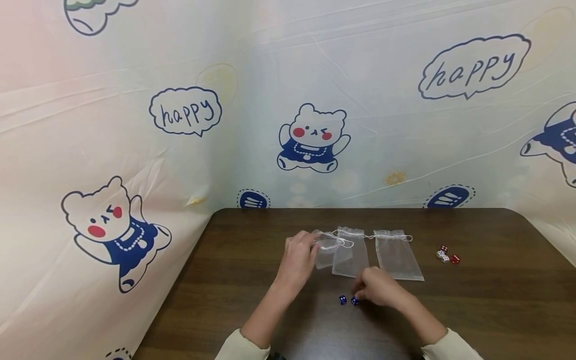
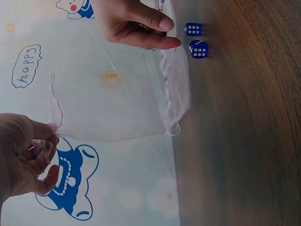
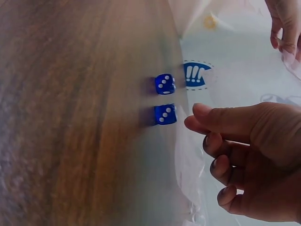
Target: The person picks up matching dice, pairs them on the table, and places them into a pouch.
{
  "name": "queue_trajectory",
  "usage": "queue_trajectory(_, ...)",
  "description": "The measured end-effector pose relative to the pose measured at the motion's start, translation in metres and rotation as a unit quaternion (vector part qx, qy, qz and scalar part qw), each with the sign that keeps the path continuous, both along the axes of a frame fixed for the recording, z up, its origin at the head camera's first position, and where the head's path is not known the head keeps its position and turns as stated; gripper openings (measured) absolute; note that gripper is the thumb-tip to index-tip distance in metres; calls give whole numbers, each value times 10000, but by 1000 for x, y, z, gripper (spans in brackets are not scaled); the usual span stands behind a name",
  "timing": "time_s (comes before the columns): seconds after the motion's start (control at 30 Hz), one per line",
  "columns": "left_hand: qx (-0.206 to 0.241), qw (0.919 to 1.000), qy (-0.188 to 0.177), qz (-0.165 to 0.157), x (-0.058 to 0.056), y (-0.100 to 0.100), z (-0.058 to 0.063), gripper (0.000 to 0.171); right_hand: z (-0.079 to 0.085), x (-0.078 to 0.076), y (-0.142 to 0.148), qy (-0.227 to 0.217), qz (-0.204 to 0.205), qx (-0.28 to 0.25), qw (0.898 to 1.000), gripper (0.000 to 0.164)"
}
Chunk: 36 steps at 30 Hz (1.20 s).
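Observation:
My left hand pinches the top of a sheer white drawstring bag, lifted from the table in the left wrist view. The bag's cords hang by the fingers. Two blue dice with white pips lie side by side on the table near me. Just beside the right-hand die, my right hand has its thumb and index finger close together and the other fingers loosely bent. A small gap shows between fingertips and die in the right wrist view, and no held thing is visible.
Two more sheer bags, a middle one and a right one, lie flat beyond my hands. Several red and white dice are grouped farther right on the brown wooden table. A printed cloth hangs behind the table.

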<state>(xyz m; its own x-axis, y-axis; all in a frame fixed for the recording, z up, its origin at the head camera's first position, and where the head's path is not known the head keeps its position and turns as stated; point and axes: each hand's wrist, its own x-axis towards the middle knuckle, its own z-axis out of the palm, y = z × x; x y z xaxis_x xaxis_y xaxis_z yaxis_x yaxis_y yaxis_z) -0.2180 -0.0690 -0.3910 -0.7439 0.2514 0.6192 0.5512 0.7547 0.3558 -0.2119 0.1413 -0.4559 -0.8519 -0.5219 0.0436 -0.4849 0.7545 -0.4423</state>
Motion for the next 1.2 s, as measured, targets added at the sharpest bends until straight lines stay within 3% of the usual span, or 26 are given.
queue_trajectory(0.17,-33,10000,51,-5,-1,1,-2,19,-3,2,-2,-121,-68,131,9998,8)
queue_trajectory(0.57,-13,9999,-50,-102,1,3,-4,20,-7,3,-2,94,57,232,9997,11)
queue_trajectory(0.8,-52,9999,-119,-94,0,4,-3,19,-8,2,0,215,-117,286,9993,16)
queue_trajectory(1.0,-190,9997,-143,-114,2,5,-2,18,-2,-2,3,629,-806,136,9947,9)
queue_trajectory(1.2,-212,9997,-121,-86,2,6,-3,17,11,-9,10,1295,-1591,-462,9776,8)
